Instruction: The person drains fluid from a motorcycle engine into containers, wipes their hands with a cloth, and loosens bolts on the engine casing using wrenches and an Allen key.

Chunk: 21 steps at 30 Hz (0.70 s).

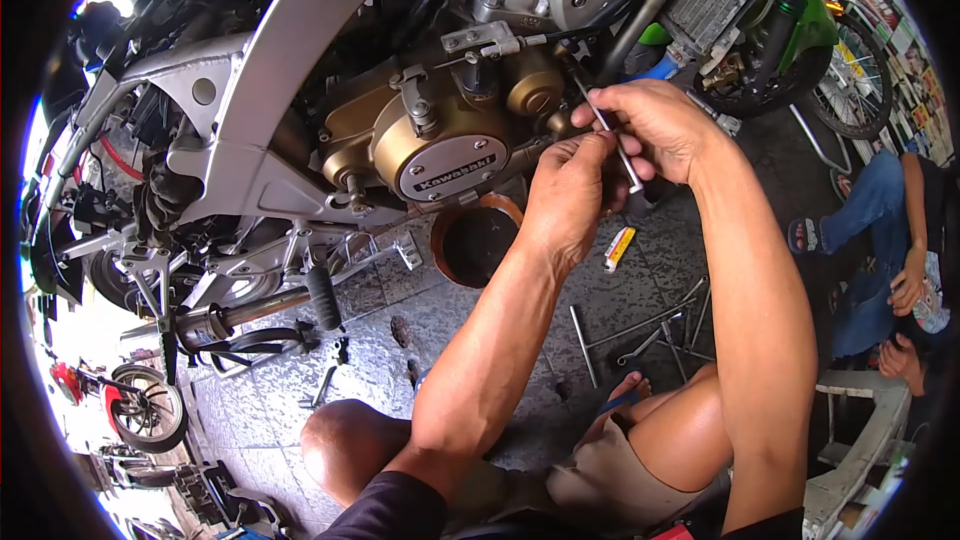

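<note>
In the head view, my left hand (568, 190) is closed in a pinch near the lower part of a thin metal rod (625, 157); what its fingertips hold is partly hidden. My right hand (655, 125) has its fingers wrapped round the same rod, which slants from upper left to lower right. Both hands are close together, just right of the bronze engine case (440, 130) with its round silver Kawasaki cover (455, 168). Behind the fingers, small bronze engine parts are partly covered.
Below the engine, a round brown basin (440, 245) stands on the tiled floor. A small yellow, white and red box (620, 249) and several metal tools (583, 345) lie nearby. At the right a seated person in jeans (870, 250) has hands near the knees. A motorcycle wheel (855, 75) stands behind.
</note>
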Tool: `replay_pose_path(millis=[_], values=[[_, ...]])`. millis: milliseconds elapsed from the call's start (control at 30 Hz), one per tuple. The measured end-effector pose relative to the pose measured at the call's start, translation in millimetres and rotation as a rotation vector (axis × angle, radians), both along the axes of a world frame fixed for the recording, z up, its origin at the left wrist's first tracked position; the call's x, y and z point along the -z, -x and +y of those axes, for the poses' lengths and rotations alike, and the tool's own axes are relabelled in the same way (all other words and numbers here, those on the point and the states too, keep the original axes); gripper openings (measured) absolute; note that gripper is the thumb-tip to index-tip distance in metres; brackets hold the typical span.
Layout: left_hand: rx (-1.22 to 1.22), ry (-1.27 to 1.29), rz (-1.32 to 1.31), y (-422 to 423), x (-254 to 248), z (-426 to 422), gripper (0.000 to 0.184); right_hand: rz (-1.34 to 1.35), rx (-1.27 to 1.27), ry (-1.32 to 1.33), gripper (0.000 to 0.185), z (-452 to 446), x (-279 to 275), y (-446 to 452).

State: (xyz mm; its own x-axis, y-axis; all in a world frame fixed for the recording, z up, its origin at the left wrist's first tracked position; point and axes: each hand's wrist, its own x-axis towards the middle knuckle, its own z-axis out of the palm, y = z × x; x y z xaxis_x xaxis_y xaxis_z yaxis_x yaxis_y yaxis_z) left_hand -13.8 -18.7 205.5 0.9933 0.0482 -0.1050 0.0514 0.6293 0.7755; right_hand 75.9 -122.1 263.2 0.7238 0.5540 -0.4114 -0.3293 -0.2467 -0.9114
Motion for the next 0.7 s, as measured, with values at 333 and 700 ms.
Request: replay_pose_path(millis=[333, 700], values=[[-0.027, -0.075, 0.026, 0.1, -3.5, -1.3, 0.022, -0.317, 0.073, 0.086, 0.025, 13.3, 10.6, -6.4], [-0.475, -0.414, 0.007, 52.3, -10.0, -22.2, 0.027, -1.012, 0.225, 0.257, 0.027, 37.4, 38.1, -22.5]])
